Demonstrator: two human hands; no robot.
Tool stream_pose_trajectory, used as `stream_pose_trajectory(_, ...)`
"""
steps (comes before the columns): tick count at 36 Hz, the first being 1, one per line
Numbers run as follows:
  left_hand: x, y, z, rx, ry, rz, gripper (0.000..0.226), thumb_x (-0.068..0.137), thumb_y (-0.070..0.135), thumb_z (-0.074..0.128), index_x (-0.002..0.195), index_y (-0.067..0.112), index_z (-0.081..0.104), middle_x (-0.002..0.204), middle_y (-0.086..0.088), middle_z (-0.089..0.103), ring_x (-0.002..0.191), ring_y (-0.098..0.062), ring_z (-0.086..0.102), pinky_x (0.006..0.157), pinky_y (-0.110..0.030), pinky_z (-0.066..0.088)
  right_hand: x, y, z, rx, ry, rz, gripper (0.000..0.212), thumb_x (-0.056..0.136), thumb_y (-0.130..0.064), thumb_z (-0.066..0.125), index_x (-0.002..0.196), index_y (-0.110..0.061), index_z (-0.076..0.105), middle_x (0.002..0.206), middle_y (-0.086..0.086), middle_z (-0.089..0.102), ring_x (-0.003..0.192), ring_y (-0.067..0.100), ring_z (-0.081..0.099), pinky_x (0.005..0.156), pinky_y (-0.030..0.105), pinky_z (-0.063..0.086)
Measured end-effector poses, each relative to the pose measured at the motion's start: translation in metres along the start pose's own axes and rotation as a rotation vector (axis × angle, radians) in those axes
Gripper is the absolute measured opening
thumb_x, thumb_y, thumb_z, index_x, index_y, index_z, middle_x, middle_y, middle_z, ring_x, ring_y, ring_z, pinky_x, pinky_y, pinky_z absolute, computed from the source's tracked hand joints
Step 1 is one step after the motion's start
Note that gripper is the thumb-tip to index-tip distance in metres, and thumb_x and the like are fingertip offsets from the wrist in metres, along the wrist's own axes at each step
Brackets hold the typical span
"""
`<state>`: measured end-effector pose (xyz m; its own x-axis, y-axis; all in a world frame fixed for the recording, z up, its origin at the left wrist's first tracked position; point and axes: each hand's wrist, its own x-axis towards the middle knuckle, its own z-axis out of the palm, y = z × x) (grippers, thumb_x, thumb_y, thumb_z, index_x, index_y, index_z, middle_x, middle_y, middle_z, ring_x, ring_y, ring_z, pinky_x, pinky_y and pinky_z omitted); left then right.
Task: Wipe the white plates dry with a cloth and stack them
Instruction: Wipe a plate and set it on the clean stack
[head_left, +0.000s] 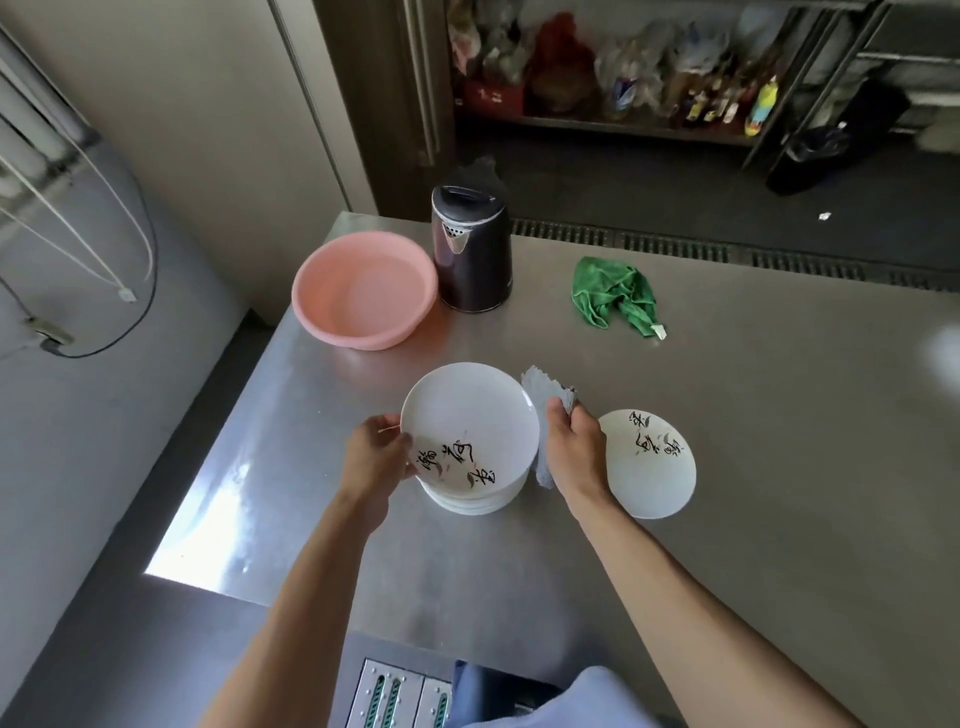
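Slightly tilted, top plate (470, 421) faces upward.

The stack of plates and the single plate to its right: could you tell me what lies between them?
In the head view, the right hand holding the grey cloth.

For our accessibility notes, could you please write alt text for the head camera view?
A person's left hand tilts a white plate above a plate stack while the right hand holds a grey cloth. One plate lies right; behind stand a pink basin, dark kettle, green cloth.
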<state>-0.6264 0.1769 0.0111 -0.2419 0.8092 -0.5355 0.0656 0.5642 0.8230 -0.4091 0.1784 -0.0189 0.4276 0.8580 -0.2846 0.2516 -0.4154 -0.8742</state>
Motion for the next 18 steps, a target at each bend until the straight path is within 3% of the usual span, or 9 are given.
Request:
stream_pose_trajectory(3,-0.003,0.002,0.000,-0.026,-0.058,-0.011,0.033,0.092,-0.012,0.043,0.123,-0.005,0.053,0.107,-0.024,0.069,0.093,-0.038,0.070,0.088,-0.056,0.060,-0.001,0.000,-0.001,0.029,-0.001,0.007,0.030,0.101,-0.035,0.045,0.092,-0.013,0.063,0.092,0.006,0.070,0.090,0.027,0.063,0.084,0.037,0.050)
stream_pose_trajectory(8,-0.010,0.000,0.011,-0.057,-0.170,0.023,0.053,0.094,-0.014,0.048,0.144,0.004,0.044,0.123,-0.027,0.065,0.099,-0.038,0.067,0.083,-0.053,0.060,0.002,0.007,-0.023,0.099,0.063,0.045,0.028,0.100,-0.039,0.044,0.092,-0.019,0.062,0.090,-0.002,0.069,0.088,0.020,0.064,0.081,0.033,0.046)
stream_pose_trajectory(12,-0.025,-0.001,0.043,-0.033,-0.306,0.068,0.052,0.090,-0.018,0.047,0.131,0.010,0.065,0.119,-0.034,0.064,0.095,-0.036,0.070,0.070,-0.038,0.061,0.005,0.017,-0.058,0.170,0.172,0.046,0.027,0.102,-0.037,0.045,0.083,-0.024,0.060,0.079,-0.015,0.065,0.074,-0.006,0.059,0.070,0.023,0.042)
stream_pose_trajectory(15,-0.037,-0.007,0.070,-0.050,-0.358,0.029,0.052,0.089,-0.018,0.047,0.127,0.011,0.067,0.119,-0.028,0.067,0.105,-0.041,0.070,0.078,-0.044,0.062,0.005,0.030,-0.091,0.187,0.236,0.057,0.029,0.103,-0.036,0.045,0.091,-0.017,0.063,0.087,-0.009,0.067,0.083,0.010,0.061,0.074,0.026,0.043)
stream_pose_trajectory(18,-0.051,-0.018,0.096,-0.031,-0.441,-0.009,0.050,0.091,-0.017,0.045,0.127,0.009,0.066,0.119,-0.025,0.069,0.108,-0.041,0.070,0.078,-0.044,0.063,0.001,0.050,-0.122,0.223,0.289,0.058,0.030,0.103,-0.035,0.046,0.089,-0.012,0.062,0.081,-0.007,0.064,0.074,0.010,0.056,0.068,0.023,0.046)
